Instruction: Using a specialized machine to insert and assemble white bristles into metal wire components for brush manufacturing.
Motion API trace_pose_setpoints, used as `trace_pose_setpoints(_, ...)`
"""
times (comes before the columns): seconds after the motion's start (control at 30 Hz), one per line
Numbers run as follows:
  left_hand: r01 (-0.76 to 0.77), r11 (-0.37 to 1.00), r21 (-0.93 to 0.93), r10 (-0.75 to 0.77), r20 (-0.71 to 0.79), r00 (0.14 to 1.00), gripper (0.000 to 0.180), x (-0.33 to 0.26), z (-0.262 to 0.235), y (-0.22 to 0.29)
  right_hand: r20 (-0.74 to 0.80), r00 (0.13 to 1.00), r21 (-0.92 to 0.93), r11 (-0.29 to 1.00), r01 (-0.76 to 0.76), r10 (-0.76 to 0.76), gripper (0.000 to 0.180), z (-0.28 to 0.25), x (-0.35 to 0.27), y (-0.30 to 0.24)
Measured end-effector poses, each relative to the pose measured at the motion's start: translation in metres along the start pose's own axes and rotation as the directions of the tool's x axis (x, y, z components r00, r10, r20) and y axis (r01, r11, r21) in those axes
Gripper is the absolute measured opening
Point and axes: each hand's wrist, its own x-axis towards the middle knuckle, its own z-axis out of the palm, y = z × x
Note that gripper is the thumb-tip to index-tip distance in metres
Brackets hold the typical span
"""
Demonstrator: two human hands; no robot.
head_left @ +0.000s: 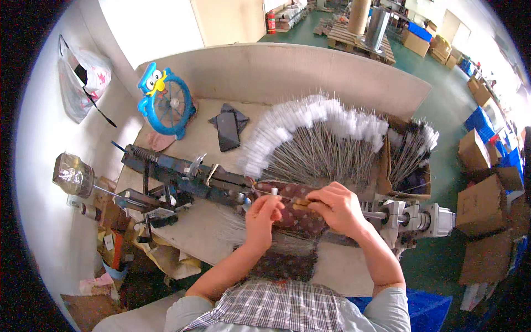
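My left hand [262, 217] is closed in a pinch beside a small white cylindrical tip [274, 191], which looks like the end of a thin wire brush. A fine wire seems to run from there toward my right hand [338, 209]. The right fingers are pinched together by a small tan piece [301, 204]; what exactly they grip is too small to tell. Beneath both hands lies a dark red spotted cloth [298, 222]. Just beyond them, many thin wire brushes with white bristle tips [323, 113] fan out across the table.
A metal bench machine [188, 176] extends left of my hands, with a motor [440, 220] at the right. At the back left stand a blue cartoon-bird fan [168, 108] and a phone [227, 131]. An open carton [408, 166] holds more wires. A low panel [276, 69] borders the table.
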Motion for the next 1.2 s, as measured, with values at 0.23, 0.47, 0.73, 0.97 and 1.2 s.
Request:
trace_pose_setpoints(0.23, 0.158, 0.966, -0.206, -0.172, -0.052, 0.984, 0.012, 0.001, -0.003, 0.018, -0.037, 0.999, -0.327, 0.945, 0.015, -0.029, 0.013, 0.061, 0.048, -0.012)
trace_pose_setpoints(0.47, 0.102, 0.995, 0.016, -0.102, 0.000, 0.995, 0.025, 0.001, -0.015, 0.014, 0.107, 0.984, -0.042, 0.989, -0.141, 0.144, 0.022, 0.055, 0.047, -0.024)
trace_pose_setpoints(0.73, 0.208, 0.933, -0.292, -0.209, 0.030, 0.977, 0.038, 0.004, -0.007, 0.025, -0.035, 0.989, -0.052, 0.988, -0.146, 0.145, 0.024, 0.065, 0.042, -0.028)
trace_pose_setpoints(0.97, 0.141, 0.891, -0.432, -0.192, -0.075, 0.979, 0.024, 0.001, 0.002, 0.022, -0.259, 0.966, -0.264, 0.961, -0.085, 0.014, 0.030, 0.084, 0.037, -0.041)
trace_pose_setpoints(1.2, 0.033, 0.936, -0.352, -0.046, -0.028, 0.999, 0.010, 0.005, -0.004, 0.003, -0.229, 0.963, -0.240, 0.967, 0.085, -0.142, 0.023, 0.070, 0.030, -0.032)
